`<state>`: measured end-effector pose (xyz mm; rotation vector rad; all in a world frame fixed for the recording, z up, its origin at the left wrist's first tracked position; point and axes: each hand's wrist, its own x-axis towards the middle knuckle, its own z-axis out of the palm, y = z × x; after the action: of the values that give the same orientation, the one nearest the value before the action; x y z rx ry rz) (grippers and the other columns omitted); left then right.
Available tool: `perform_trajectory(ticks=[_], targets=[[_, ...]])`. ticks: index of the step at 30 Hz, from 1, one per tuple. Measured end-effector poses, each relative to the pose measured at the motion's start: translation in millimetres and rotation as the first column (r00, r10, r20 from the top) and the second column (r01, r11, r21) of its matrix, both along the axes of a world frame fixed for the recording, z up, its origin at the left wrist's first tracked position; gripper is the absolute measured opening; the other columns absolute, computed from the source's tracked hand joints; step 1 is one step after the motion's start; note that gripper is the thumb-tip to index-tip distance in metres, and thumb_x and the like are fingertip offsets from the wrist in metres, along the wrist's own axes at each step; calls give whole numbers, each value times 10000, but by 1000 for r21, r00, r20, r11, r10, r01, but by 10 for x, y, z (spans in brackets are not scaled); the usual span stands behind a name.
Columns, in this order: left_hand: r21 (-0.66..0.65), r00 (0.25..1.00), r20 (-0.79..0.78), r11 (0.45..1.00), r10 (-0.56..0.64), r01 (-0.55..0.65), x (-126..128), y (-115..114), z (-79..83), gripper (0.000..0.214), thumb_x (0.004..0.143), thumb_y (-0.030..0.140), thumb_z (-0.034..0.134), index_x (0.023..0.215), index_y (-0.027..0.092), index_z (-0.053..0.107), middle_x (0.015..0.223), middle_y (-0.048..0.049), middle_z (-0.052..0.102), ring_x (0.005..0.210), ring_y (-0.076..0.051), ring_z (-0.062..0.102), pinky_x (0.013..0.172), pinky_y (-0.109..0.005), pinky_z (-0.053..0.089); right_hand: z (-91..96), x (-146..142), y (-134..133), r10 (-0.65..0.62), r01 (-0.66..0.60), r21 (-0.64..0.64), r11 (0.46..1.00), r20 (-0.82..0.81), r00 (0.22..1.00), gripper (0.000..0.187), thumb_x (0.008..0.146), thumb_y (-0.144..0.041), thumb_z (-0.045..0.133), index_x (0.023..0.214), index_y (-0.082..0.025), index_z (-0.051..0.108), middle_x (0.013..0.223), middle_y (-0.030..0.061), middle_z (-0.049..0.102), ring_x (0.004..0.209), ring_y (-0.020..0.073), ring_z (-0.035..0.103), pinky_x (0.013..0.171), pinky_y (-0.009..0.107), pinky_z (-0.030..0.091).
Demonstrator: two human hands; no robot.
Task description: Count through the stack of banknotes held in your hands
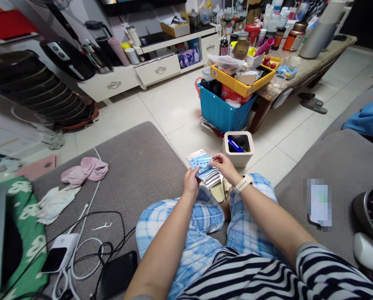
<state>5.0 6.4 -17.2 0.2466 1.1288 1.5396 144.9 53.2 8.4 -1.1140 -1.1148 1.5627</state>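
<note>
Black-and-white stripes of a shirt (236, 279) are seen along the bottom edge of the frame, and above them blue-and-white plaid trousers (174, 221) are spread across the lower centre. Just above the knees, at the middle of the frame, a stack of printed cards (209, 177) is held between both hands, with light blue faces uppermost and layered pale edges fanned out below. The stack's left side is gripped by the left hand (191, 182), the thumb being laid on top; the other fingers are mostly hidden behind it. By the right hand (224, 166), the upper right edge of the top blue card is pinched between thumb and fingertips. A pale-banded watch (243, 183) is worn on the right wrist. Below the cards, a light slipper (217, 192) is partly covered. Just beyond the right hand, a beige bin (239, 160) is set on the tiled floor, with something blue (235, 145) contained in it. Farther up, a blue box (219, 110) is topped by a yellow tray (232, 84) full of small items. At lower left, a pink cloth (85, 171) and a black case-like object (119, 273) are placed on the grey seat (136, 166), among tangled cables (86, 241).
</note>
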Motion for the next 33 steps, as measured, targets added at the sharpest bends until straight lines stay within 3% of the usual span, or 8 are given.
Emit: perform_trajectory(ticks=[5,16,25,33], targets=[[-11,1000,7,1000,0,0,-6,1,-24,358,577,348,811,843,149,679,799,-57,714,751,-222,690,717,-335,524,32,6,-11,65,-65,7,998,17,998,270,623,-400,753,698,-194,595,681,-26,568,651,132,499,658,283,404],[-40,997,70,999,39,-36,-17,38,-84,292,702,404,708,850,152,688,822,-67,726,821,-239,704,747,-348,544,10,-6,-7,64,-64,9,998,-24,998,268,628,-401,765,684,-193,606,659,-24,594,644,136,521,656,286,413],[-12,998,59,999,38,-37,-44,0,-73,304,695,389,707,859,133,695,826,-83,733,797,-242,709,760,-365,549,26,-36,-30,89,-89,-3,996,-55,995,296,617,-420,783,683,-187,613,652,-24,592,629,135,520,649,288,393],[2,995,36,996,91,-91,-79,10,-67,304,670,385,722,831,128,703,810,-75,727,744,-213,690,736,-331,536,-7,-11,-50,181,-186,118,975,49,982,371,729,-548,695,723,-183,627,659,-13,575,657,153,523,671,301,414]])
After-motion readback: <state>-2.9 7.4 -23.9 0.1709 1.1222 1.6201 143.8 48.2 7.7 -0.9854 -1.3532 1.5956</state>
